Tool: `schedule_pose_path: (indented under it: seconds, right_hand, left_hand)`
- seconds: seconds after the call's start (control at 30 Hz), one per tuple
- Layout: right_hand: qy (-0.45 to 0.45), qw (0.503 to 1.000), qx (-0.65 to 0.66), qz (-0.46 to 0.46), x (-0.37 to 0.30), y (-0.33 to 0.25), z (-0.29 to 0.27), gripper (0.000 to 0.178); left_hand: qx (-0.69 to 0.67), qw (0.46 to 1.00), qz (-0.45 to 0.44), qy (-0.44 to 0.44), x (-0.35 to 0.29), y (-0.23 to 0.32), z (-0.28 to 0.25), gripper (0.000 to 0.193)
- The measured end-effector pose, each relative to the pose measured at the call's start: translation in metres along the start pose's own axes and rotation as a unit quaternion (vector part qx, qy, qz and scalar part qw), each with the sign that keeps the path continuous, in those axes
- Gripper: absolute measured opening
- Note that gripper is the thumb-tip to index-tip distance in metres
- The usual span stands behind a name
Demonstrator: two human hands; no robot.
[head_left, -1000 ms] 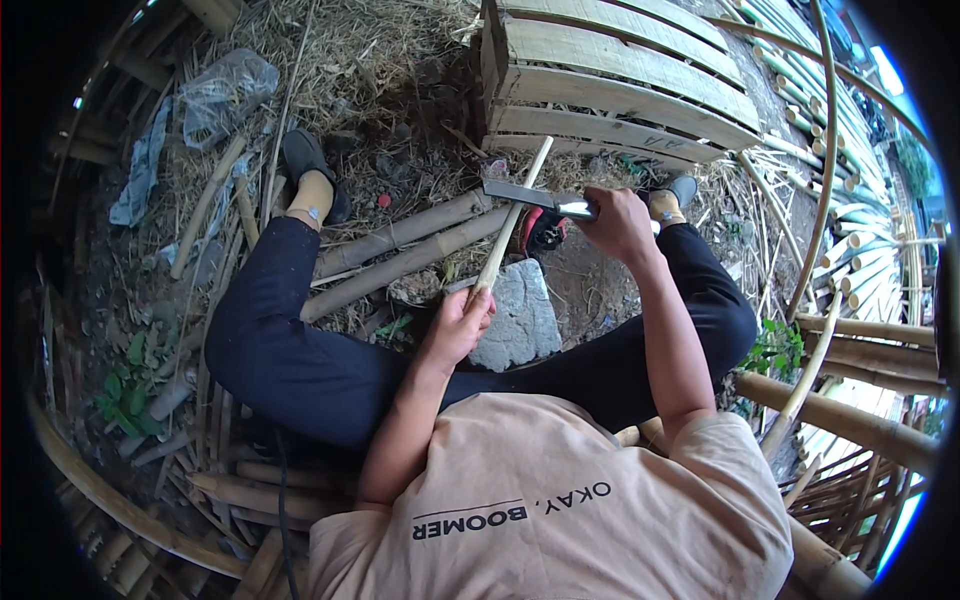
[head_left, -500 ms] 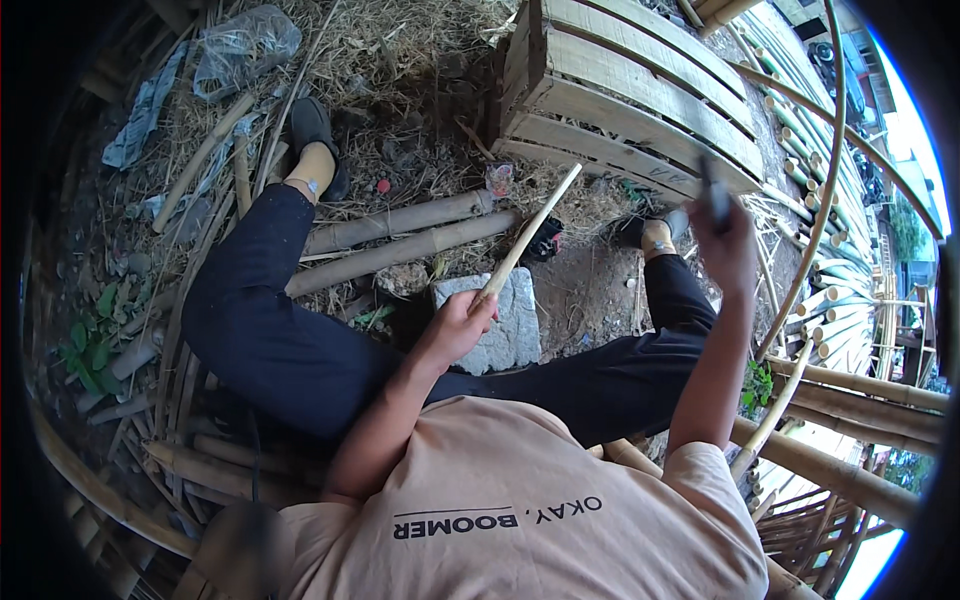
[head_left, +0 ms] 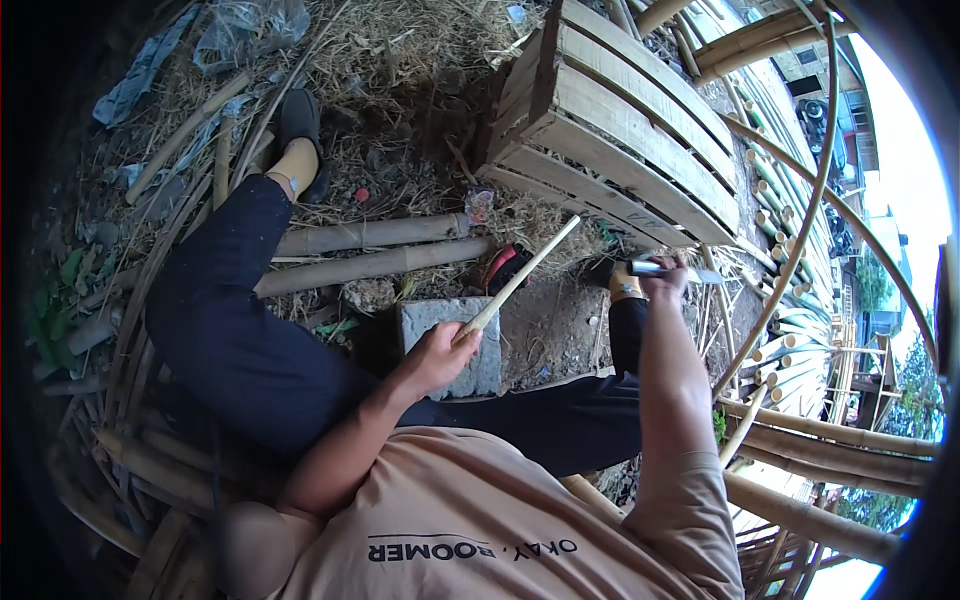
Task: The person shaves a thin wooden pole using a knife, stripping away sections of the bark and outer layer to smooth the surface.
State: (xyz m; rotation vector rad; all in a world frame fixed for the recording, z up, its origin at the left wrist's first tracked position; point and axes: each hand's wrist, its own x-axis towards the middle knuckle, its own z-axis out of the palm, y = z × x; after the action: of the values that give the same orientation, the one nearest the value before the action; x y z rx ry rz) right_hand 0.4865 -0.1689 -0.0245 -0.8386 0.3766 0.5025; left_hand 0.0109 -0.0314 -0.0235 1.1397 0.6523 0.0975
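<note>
My left hand [head_left: 438, 362] is closed round the lower end of a pale bamboo stick [head_left: 525, 272]. The stick slants up and to the right, its far tip free in the air. Below that hand a grey stone block [head_left: 420, 318] lies on the ground between my legs. Off to the right, my right hand [head_left: 665, 278] grips a knife [head_left: 708, 276] by its handle. Its pale blade points right, away from the stick, and the dark handle with a shiny end sticks out to the left of the fist. Knife and stick are apart.
A slatted wooden crate [head_left: 640, 120] stands ahead, right of centre. Two bamboo poles [head_left: 370, 262] lie on the straw-covered ground near a red and black object [head_left: 505, 268]. Bamboo poles [head_left: 830, 440] run along the right side. Plastic sheeting [head_left: 250, 35] lies at the far left.
My right hand has come down and slightly left, and the knife has swung to lie nearly level. My left hand still holds the stick, now slightly lower in view. The whole view has shifted.
</note>
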Motion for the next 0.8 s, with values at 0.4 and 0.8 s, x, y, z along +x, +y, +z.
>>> schedule_pose_path:
  seconds: [0.4, 0.8]
  right_hand:
    - [0.104, 0.972, -0.139, 0.156, -0.044, 0.218, -0.010, 0.026]
    - [0.060, 0.907, -0.397, 0.129, -0.181, 0.272, -0.030, 0.020]
  left_hand:
    - [-0.051, 0.998, 0.016, 0.021, -0.003, 0.006, -0.011, 0.037]
    - [-0.027, 0.997, 0.046, 0.059, -0.007, 0.004, -0.020, 0.035]
